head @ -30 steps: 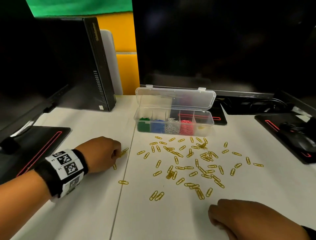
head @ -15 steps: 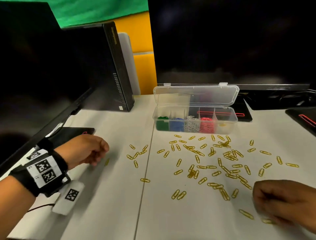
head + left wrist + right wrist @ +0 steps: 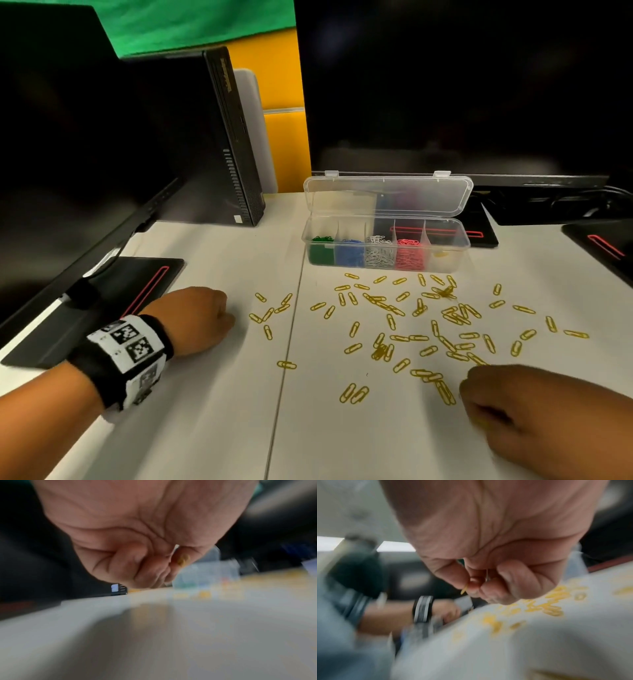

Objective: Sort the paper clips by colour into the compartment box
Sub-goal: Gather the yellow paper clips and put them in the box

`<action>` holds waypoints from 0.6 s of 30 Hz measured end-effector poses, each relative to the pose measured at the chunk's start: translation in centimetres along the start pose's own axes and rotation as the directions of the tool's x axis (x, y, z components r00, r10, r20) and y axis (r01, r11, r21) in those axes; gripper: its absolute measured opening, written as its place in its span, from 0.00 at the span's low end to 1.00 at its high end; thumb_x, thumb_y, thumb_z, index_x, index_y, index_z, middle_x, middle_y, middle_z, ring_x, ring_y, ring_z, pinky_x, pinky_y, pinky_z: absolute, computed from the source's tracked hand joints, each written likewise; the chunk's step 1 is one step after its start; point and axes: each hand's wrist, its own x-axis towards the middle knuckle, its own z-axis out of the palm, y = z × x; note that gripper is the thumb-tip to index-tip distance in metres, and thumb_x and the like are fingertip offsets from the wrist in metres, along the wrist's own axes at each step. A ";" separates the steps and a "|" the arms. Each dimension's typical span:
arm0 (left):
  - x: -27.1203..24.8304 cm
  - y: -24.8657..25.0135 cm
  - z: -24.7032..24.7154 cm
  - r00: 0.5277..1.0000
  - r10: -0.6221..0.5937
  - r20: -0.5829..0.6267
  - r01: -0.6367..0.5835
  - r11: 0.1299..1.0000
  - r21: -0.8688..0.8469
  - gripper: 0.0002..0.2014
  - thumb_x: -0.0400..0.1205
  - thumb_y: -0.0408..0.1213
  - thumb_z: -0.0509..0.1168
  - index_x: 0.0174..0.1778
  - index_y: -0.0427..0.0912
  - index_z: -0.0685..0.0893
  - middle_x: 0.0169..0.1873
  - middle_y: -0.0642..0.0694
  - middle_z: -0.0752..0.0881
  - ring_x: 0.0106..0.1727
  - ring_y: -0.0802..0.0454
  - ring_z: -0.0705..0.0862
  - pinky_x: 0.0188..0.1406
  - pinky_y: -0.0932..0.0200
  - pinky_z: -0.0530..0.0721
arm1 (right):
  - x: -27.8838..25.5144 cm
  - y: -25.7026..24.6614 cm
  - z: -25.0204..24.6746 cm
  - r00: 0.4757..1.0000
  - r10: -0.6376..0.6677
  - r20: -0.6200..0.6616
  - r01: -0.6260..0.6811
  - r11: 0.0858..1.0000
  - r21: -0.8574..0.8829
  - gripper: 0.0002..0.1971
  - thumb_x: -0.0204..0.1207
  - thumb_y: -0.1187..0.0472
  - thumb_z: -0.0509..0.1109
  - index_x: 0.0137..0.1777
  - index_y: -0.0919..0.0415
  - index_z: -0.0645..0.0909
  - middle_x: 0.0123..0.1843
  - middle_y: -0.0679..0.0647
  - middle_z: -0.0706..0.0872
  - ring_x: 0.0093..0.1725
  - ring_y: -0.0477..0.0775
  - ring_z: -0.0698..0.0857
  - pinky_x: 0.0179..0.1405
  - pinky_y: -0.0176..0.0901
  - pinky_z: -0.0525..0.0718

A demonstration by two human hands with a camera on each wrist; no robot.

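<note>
Head view first: nearest me, my right hand sits low at the near right edge of the yellow scatter, and on the right wrist view its fingers are curled, pinching a yellow clip between thumb and fingertip. My left hand, wearing a wristband with printed markers, rests on the white table just left of the scatter; the left wrist view shows it clenched with something yellow tucked in the fist, blurred. Loose yellow paper clips lie spread between my hands and the compartment box. Its lid stands open, with green, blue, white and pink clips in separate compartments. Behind it stands a dark monitor.
</note>
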 end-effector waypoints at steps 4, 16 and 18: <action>0.7 -0.9 -1.5 0.988 -0.107 0.112 0.153 0.549 -0.822 0.21 0.86 0.33 0.57 0.25 0.49 0.63 0.25 0.49 0.64 0.24 0.50 0.65 0.19 0.62 0.62 | -0.1 2.0 -3.1 0.980 -0.197 -0.030 0.059 0.144 0.988 0.08 0.72 0.64 0.54 0.41 0.64 0.75 0.40 0.63 0.75 0.33 0.56 0.71 0.30 0.46 0.67; 1.3 -1.2 -1.3 0.968 0.242 0.060 -0.191 0.875 -0.445 0.09 0.80 0.53 0.71 0.52 0.75 0.87 0.37 0.64 0.86 0.36 0.63 0.83 0.39 0.67 0.82 | -0.4 10.3 -8.9 0.863 0.481 -0.152 -0.163 0.552 0.818 0.11 0.78 0.58 0.70 0.37 0.64 0.77 0.32 0.56 0.74 0.24 0.49 0.68 0.17 0.39 0.64; 1.4 -0.7 -0.5 0.948 0.305 0.088 -0.282 0.937 -0.207 0.11 0.79 0.57 0.70 0.54 0.79 0.82 0.50 0.74 0.82 0.50 0.72 0.81 0.54 0.73 0.78 | -0.6 11.2 -8.9 0.857 0.467 -0.219 -0.408 0.874 0.264 0.08 0.75 0.52 0.76 0.38 0.53 0.84 0.31 0.44 0.83 0.27 0.44 0.77 0.25 0.34 0.71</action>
